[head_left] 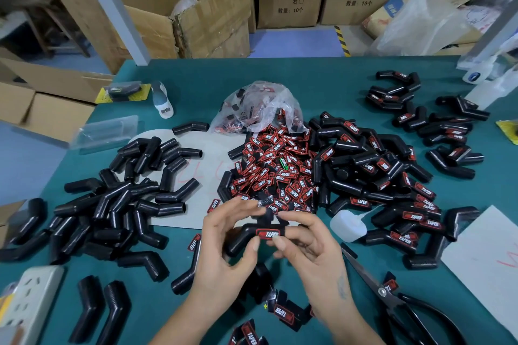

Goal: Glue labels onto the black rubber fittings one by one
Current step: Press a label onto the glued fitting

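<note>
Both forearms bare, no sleeves, gloves or rings; right hand [308,249] has faint mark nr wrist; nails short.

Your left hand [224,244] and right hand [311,246] hold a bent black fitting [246,235], thumbs pressing its red label [267,234], above the teal surface [196,75] heaped with labels [277,168].

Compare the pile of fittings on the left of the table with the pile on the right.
The left pile is plain black with no labels; most fittings in the right pile carry red-and-black labels. The left pile lies partly on a grey sheet; the right pile lies beside the white glue bottle. Both hold bent black rubber fittings.
</note>
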`<move>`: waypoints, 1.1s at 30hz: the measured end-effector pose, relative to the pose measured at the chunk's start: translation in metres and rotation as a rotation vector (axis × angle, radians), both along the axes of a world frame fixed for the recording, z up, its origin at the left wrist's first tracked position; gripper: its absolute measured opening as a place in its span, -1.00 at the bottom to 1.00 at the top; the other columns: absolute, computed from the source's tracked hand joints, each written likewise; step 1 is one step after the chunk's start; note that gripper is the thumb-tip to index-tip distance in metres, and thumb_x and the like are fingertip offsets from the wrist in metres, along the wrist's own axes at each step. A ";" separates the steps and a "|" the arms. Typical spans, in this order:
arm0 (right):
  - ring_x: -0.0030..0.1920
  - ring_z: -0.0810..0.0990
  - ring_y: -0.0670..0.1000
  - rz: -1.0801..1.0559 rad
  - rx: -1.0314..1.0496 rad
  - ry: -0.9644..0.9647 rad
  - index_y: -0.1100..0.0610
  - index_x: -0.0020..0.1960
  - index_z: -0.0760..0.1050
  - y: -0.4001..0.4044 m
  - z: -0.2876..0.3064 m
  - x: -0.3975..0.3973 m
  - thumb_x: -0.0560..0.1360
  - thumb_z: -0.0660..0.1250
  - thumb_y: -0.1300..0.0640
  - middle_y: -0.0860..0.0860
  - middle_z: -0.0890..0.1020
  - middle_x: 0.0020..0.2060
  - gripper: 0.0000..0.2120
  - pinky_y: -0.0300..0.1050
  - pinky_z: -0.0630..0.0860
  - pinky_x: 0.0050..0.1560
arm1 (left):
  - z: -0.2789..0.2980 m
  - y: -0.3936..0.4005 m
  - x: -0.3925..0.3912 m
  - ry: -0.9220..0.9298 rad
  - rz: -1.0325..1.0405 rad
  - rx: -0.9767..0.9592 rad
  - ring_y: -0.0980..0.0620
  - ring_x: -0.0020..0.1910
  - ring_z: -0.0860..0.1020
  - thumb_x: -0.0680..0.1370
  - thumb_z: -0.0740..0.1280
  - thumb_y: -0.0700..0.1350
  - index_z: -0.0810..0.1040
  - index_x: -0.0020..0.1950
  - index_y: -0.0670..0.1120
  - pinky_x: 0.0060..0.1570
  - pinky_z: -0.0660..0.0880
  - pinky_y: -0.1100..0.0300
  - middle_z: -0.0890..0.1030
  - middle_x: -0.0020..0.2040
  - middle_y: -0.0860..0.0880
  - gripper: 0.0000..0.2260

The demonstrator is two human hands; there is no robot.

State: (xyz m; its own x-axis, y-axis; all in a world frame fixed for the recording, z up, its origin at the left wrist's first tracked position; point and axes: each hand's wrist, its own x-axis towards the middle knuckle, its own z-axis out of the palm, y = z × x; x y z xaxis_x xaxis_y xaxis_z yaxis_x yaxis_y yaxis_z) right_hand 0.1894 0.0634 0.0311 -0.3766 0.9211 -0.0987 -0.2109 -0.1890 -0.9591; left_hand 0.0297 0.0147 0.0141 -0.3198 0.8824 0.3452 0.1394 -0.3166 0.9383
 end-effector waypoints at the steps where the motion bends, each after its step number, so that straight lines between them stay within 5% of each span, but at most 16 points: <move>1: 0.01 0.74 0.07 -0.034 -0.034 0.018 -0.12 0.22 0.62 0.000 0.000 0.000 0.48 0.55 -0.02 0.16 0.76 -0.04 -0.68 -0.19 0.64 -0.02 | 0.000 0.001 0.001 -0.058 -0.013 -0.014 -0.17 0.36 0.59 0.54 0.43 -0.24 0.39 0.46 0.07 0.36 0.51 0.03 0.60 0.34 -0.08 -0.47; 6: -0.01 0.75 0.16 -0.012 -0.167 0.109 -0.02 0.14 0.64 0.002 -0.002 -0.002 0.45 0.56 0.01 0.20 0.74 -0.02 -0.71 -0.07 0.68 -0.07 | -0.002 0.007 -0.004 -0.189 0.086 -0.062 -0.10 0.17 0.65 0.49 0.54 -0.13 0.49 0.33 0.10 0.23 0.54 0.17 0.68 0.14 -0.11 -0.54; 13: -0.22 0.64 -0.03 -0.134 -0.187 0.042 0.05 -0.17 0.66 0.003 -0.010 0.000 0.41 0.53 -0.13 0.05 0.66 -0.20 -0.75 -0.15 0.63 -0.23 | -0.003 0.014 -0.016 -0.306 0.098 -0.053 -0.05 0.15 0.64 0.59 0.44 -0.18 0.47 0.39 0.06 0.15 0.58 0.16 0.68 0.18 -0.15 -0.61; 16: -0.07 0.67 -0.01 -0.096 -0.136 -0.013 0.05 -0.03 0.71 0.002 -0.011 0.000 0.57 0.37 -0.23 0.05 0.70 -0.04 -0.65 -0.09 0.65 -0.14 | -0.003 0.010 -0.016 -0.268 0.008 -0.076 -0.14 0.17 0.61 0.62 0.44 -0.02 0.41 0.47 0.10 0.23 0.54 0.08 0.66 0.18 -0.17 -0.56; 20: 0.10 0.67 0.02 0.128 -0.117 -0.043 -0.07 0.28 0.61 0.000 -0.007 -0.002 0.49 0.47 -0.31 0.01 0.67 0.14 -0.52 -0.04 0.66 -0.07 | -0.002 0.009 -0.017 -0.157 -0.152 -0.134 -0.20 0.21 0.59 0.67 0.39 0.04 0.30 0.57 0.13 0.32 0.50 0.02 0.64 0.18 -0.17 -0.50; 27: -0.03 0.62 -0.07 0.139 -0.211 0.014 -0.05 0.26 0.66 0.003 -0.008 0.000 0.41 0.58 -0.07 -0.06 0.66 -0.07 -0.57 -0.11 0.60 0.00 | 0.001 0.008 -0.013 -0.108 -0.070 -0.167 0.01 0.27 0.57 0.53 0.53 0.07 0.41 0.48 0.24 0.27 0.52 0.16 0.60 0.26 0.05 -0.44; 33: 0.10 0.73 0.13 0.088 -0.264 0.178 0.12 0.22 0.66 0.004 -0.006 -0.002 0.44 0.61 -0.02 0.14 0.72 0.09 -0.58 -0.09 0.66 -0.01 | -0.004 0.001 0.008 -0.072 0.025 -0.124 -0.04 0.12 0.62 0.54 0.48 -0.06 0.54 0.24 0.13 0.14 0.54 0.17 0.64 0.10 0.00 -0.70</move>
State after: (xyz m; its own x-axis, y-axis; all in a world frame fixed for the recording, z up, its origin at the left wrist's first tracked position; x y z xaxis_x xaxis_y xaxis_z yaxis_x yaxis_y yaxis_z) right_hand 0.1877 0.0670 0.0255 -0.4860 0.8359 -0.2550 -0.3428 -0.4508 -0.8242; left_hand 0.0378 0.0152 0.0101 -0.3621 0.9082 0.2097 0.0762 -0.1954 0.9778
